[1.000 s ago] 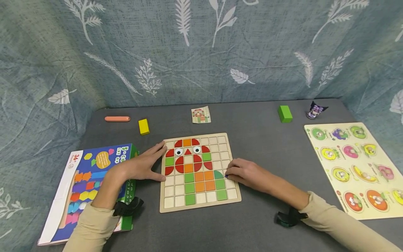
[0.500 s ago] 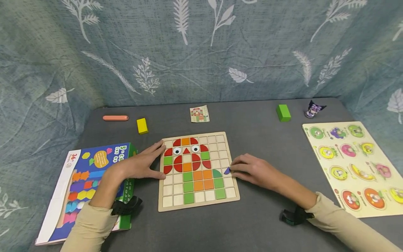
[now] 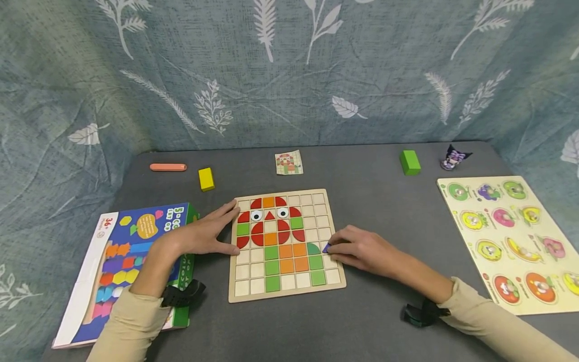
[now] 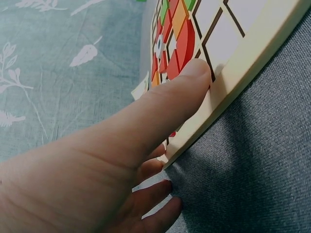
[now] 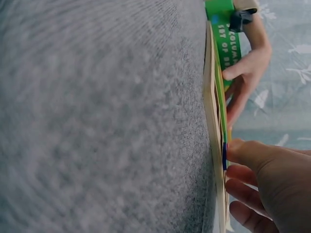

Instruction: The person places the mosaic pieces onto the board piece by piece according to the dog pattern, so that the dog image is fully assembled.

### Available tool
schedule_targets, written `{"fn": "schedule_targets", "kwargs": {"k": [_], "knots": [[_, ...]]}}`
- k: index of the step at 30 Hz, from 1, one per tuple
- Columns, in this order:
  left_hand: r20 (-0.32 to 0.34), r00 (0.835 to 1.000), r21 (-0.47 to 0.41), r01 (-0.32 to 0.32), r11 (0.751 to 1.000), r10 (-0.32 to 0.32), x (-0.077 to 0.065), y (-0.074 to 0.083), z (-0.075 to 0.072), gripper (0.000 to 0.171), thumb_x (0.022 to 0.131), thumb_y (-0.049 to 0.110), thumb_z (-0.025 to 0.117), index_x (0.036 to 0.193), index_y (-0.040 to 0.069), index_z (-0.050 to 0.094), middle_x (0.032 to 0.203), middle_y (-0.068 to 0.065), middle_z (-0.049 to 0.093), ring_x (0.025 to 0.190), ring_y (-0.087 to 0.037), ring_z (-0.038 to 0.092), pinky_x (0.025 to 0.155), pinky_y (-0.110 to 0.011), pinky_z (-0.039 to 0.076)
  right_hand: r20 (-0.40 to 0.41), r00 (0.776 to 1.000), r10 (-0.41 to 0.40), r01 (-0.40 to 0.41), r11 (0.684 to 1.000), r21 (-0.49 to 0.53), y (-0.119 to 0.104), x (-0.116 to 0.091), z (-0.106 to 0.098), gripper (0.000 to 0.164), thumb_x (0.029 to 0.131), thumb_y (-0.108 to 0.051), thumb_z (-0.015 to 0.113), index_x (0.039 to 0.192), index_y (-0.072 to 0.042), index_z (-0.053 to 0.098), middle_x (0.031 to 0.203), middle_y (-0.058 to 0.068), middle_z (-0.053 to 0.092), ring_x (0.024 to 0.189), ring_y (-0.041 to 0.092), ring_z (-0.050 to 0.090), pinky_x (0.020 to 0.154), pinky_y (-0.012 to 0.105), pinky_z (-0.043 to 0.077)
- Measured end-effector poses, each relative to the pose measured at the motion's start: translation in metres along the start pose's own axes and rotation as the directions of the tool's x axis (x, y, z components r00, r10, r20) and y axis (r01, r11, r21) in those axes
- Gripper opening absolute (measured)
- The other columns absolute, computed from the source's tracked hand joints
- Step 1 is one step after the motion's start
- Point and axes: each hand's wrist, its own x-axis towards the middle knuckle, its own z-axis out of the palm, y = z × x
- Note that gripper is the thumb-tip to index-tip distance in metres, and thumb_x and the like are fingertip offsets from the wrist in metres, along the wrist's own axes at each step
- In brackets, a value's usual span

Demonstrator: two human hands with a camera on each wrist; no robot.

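Note:
A wooden grid board (image 3: 289,293) lies on the grey table. Red, orange and green tiles on it form a figure with two round eyes (image 3: 282,213). My left hand (image 3: 210,232) rests at the board's left edge, thumb tip on the rim and fingers spread along the side. At the right edge my right hand (image 3: 359,250) pinches a small purple-blue curved tile (image 3: 326,248) between thumb and finger, low over a cell. Its fingers partly cover the tile. A teal quarter-circle tile (image 3: 313,248) sits just left of it.
Behind the board lies a small pattern card (image 3: 289,163). A toy box (image 3: 135,266) stands left, under the left forearm. A fruit puzzle board (image 3: 506,239) lies right. Yellow block (image 3: 206,179), orange stick (image 3: 168,167), green block (image 3: 410,162) and figurine (image 3: 454,157) sit at the back.
My right hand drew back slightly to the right, showing more of the purple-blue tile, then came back onto it. The left hand stays at the board's edge.

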Motion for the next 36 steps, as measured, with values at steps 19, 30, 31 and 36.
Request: {"fn": "schedule_targets", "kwargs": {"k": [19, 30, 31, 36], "knots": [[-0.298, 0.95, 0.01, -0.094, 0.995, 0.093, 0.003, 0.004, 0.002, 0.086, 0.091, 0.04, 0.066, 0.154, 0.005, 0.021, 0.164, -0.016, 0.006, 0.151, -0.04, 0.002, 0.114, -0.066, 0.018, -0.091, 0.973, 0.213, -0.217, 0.975, -0.044, 0.008, 0.006, -0.016, 0.03, 0.084, -0.023, 0.075, 0.112, -0.013, 0.073, 0.114, 0.004, 0.067, 0.103, 0.019, 0.06, 0.084, 0.036, 0.053], [-0.361, 0.92, 0.23, -0.067, 0.971, 0.15, -0.002, 0.036, 0.018, 0.092, 0.085, 0.051, 0.068, 0.156, 0.014, 0.022, 0.165, -0.014, 0.003, 0.151, -0.041, 0.0, 0.116, -0.067, 0.006, -0.045, 0.959, 0.281, -0.282, 0.959, -0.014, 0.017, 0.025, -0.039, 0.046, 0.086, -0.032, 0.072, 0.128, -0.013, 0.065, 0.138, 0.012, 0.056, 0.125, 0.03, 0.052, 0.101, 0.054, 0.042], [-0.365, 0.921, 0.228, -0.051, 0.972, 0.135, -0.002, 0.04, 0.021, 0.094, 0.084, 0.052, 0.069, 0.156, 0.015, 0.021, 0.165, -0.014, 0.003, 0.151, -0.041, -0.001, 0.116, -0.067, 0.006, -0.046, 0.958, 0.283, -0.284, 0.958, -0.021, 0.017, 0.025, -0.039, 0.048, 0.086, -0.033, 0.072, 0.129, -0.014, 0.064, 0.14, 0.012, 0.054, 0.127, 0.031, 0.051, 0.102, 0.054, 0.041], [-0.382, 0.918, 0.24, -0.011, 0.971, 0.105, -0.007, 0.053, 0.031, 0.097, 0.082, 0.053, 0.07, 0.156, 0.016, 0.02, 0.165, -0.016, 0.003, 0.15, -0.043, 0.0, 0.113, -0.071, 0.008, -0.025, 0.96, 0.28, -0.282, 0.957, -0.073, 0.018, 0.026, -0.036, 0.055, 0.089, -0.043, 0.066, 0.136, -0.016, 0.058, 0.149, 0.013, 0.045, 0.134, 0.033, 0.044, 0.106, 0.058, 0.037]]}}
